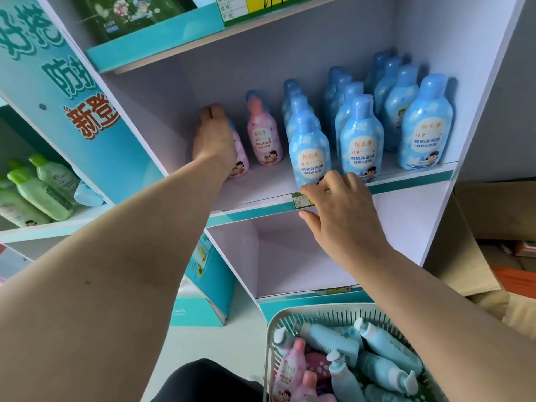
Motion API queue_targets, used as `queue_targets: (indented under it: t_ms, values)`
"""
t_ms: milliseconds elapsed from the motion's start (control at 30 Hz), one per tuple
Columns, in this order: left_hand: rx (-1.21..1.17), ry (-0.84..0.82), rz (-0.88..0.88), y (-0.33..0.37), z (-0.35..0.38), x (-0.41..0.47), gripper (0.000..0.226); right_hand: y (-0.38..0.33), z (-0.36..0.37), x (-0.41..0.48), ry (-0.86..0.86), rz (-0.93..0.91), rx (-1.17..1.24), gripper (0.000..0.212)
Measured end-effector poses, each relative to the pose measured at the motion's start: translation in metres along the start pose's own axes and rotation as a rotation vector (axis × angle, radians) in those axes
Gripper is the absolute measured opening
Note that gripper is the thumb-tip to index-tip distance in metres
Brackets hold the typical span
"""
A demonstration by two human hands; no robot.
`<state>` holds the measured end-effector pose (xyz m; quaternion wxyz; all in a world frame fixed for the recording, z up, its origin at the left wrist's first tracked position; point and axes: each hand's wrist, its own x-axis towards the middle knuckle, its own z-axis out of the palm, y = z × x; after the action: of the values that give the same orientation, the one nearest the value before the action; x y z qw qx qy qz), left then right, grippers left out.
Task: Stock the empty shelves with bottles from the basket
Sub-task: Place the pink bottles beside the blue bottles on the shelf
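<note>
Item: pink bottle (240,159), upright on the middle shelf (261,185), at its left end, near the front.
- Left hand (213,140): fingers curled round the upper part of the pink bottle, holding it.
- Second pink bottle (264,137): on the middle shelf, just right of the held one, standing free.
- Blue bottles (361,134): upright in rows filling the right half of the middle shelf.
- Right hand (345,210): at the middle shelf's front lip, fingers bent over it at the foot of the front blue bottle (309,152), thumb under the lip; whether it grips anything cannot be told.
- Price label (300,201): on the lip, beside the right hand's fingertips.
- Basket (319,313): well below the middle shelf, holding blue and pink bottles lying on their sides.
- Green bottles (49,188): on a separate rack left of the middle shelf, leaning.
</note>
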<state>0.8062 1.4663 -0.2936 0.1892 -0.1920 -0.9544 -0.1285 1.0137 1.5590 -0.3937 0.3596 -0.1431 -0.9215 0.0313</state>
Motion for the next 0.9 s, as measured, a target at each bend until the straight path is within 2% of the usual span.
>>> queue_targets:
  t_ms: [167, 333, 633, 900]
  values:
    - [-0.036, 0.001, 0.004, 0.002, -0.002, -0.007, 0.072, -0.001, -0.002, 0.001, -0.024, -0.003, 0.008, 0.035]
    - [-0.102, -0.005, 0.091, 0.001, -0.018, -0.038, 0.084, -0.001, -0.006, 0.000, -0.065, -0.008, 0.013, 0.034]
    - [-0.259, -0.078, 0.231, -0.005, -0.034, -0.130, 0.055, -0.022, -0.033, -0.032, -0.293, 0.070, 0.108, 0.051]
    - [-0.250, -0.342, 0.300, -0.016, -0.002, -0.204, 0.049, -0.017, -0.024, -0.094, -0.546, 0.175, 0.111, 0.049]
